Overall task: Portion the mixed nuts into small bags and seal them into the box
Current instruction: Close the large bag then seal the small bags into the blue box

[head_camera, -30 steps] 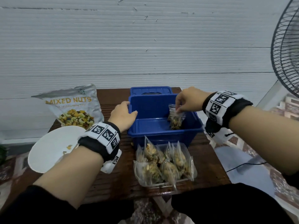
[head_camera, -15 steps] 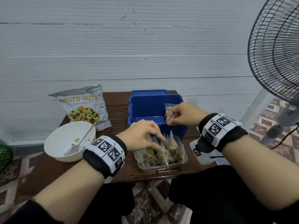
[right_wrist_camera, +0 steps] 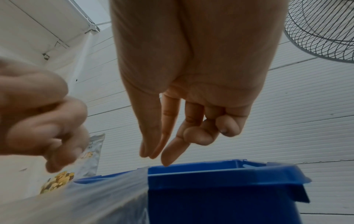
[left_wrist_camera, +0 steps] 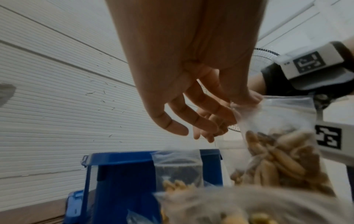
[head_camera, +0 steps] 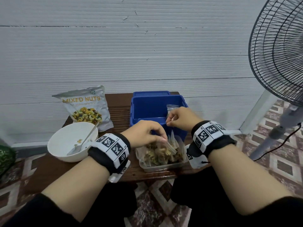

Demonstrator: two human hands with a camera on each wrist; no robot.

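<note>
Small clear zip bags of mixed nuts (head_camera: 161,152) sit packed in a clear plastic tray (head_camera: 161,167), lower centre of head view, just in front of the blue plastic box (head_camera: 157,110); one bag (head_camera: 171,108) already stands inside the box. Left hand (head_camera: 145,134) pinches a bag's top corner w/ thumb & fingers. Right hand (head_camera: 181,119) hovers over box rim, fingers loosely curled, holding nothing afaict. Bags prob light, floppy, slippery film; contents shift, so grip at the flat zip strip up top.
</note>
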